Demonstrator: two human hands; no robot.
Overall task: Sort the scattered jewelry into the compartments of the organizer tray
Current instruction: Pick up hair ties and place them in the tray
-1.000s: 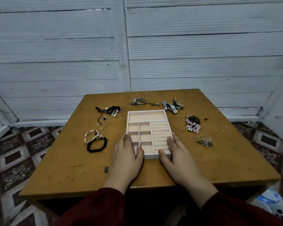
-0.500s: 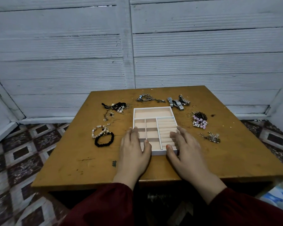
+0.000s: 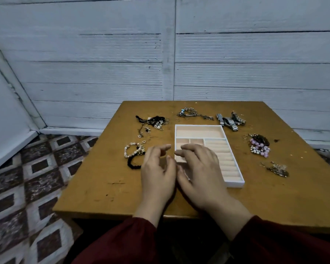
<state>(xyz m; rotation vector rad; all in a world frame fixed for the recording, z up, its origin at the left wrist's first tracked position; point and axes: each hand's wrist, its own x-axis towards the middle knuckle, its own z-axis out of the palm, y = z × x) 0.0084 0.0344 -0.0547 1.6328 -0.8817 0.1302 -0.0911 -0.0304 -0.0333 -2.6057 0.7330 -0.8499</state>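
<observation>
The organizer tray (image 3: 234,182) sits mid-frame on the scuffed wooden tabletop (image 3: 103,187), and the compartments in view are empty. The left hand (image 3: 156,174) and right hand (image 3: 200,172) hover at its left edge, fingers loosely curled and gripping nothing visible. The black bead bracelet (image 3: 133,165), centre-left, looks light and floppy and is likely best pinched by its strand. The watches (image 3: 230,121), upper right, look heavier and slicker. Behind are a white plank wall (image 3: 103,63) and a tiled floor (image 3: 27,168).

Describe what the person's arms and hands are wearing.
Both arms are in long, loose, dark red sleeves. The left sleeve and right sleeve end at the wrists. The left hand and right hand are bare, with no gloves. No watch or bracelet shows at either wrist. Any ring is too blurred to tell.
</observation>
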